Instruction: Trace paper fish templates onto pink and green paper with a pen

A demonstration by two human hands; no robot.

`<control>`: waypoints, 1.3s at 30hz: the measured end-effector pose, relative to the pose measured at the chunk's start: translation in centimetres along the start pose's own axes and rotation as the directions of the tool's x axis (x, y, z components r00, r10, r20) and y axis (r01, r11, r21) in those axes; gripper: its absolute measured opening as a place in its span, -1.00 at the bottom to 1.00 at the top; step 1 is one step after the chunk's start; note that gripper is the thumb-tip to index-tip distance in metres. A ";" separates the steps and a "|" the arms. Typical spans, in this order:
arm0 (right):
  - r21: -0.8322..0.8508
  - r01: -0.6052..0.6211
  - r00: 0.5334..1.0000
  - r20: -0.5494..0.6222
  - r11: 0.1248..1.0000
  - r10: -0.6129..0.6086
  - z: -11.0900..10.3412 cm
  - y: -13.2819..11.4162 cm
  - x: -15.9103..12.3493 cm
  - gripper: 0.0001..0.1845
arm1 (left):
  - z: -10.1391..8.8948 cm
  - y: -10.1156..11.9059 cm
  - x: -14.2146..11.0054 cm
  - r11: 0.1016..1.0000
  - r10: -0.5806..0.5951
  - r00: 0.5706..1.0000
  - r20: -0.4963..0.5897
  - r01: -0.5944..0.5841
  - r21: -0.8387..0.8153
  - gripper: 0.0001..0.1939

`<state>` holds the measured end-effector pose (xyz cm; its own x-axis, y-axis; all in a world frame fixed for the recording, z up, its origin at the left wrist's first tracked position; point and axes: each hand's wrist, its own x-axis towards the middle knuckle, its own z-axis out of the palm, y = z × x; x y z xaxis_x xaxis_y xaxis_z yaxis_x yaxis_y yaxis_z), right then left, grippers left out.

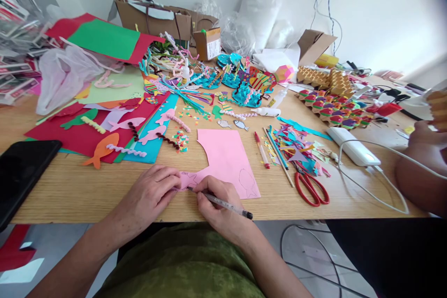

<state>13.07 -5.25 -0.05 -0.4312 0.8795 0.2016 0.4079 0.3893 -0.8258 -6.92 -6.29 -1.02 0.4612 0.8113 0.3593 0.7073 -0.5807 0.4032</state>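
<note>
My right hand [223, 202] grips a clear-barrelled pen [223, 203] with a black end, its tip on the narrow strip of a pink paper sheet [223, 149]. Pencil-like outlines show on that strip, and a fish outline [247, 181] is drawn at the sheet's lower right corner. At the strip's left end, the fingers and thumb of my left hand [148, 192] are closed on the paper. An orange paper fish [102, 151] with a lilac fuzzy stem lies farther left. Right of the sheet are a red pen [261, 150] and red-handled scissors [312, 186].
A black phone [26, 174] lies at the left edge. Paper scraps [296, 142], a white power bank [353, 146] with a looping cable and painted egg cartons [331, 107] are on the right. Another person's arm [421, 167] rests at far right. Cardboard boxes [150, 21] stand behind.
</note>
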 end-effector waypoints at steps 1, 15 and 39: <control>0.000 -0.001 1.000 0.001 1.000 0.001 0.0 0.0 0.0 -0.84 | 0.0 0.0 0.0 1.000 -0.005 1.000 0.001 0.005 0.000 -0.80; -0.005 -0.006 1.000 -0.012 1.000 0.006 0.0 0.0 0.1 -0.82 | 0.0 0.1 0.0 1.000 -0.010 1.000 0.001 0.010 -0.015 -0.80; 0.092 0.140 0.966 -0.233 0.986 -0.116 -3.0 0.0 -2.4 -0.89 | 0.0 -0.2 -0.1 1.000 -0.007 1.000 0.020 0.007 0.008 -0.80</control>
<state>16.51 -6.58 1.03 -0.2764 0.8679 0.4127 0.2673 0.4819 -0.8345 -7.12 -6.29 -1.10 0.4672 0.8165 0.3393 0.7145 -0.5747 0.3990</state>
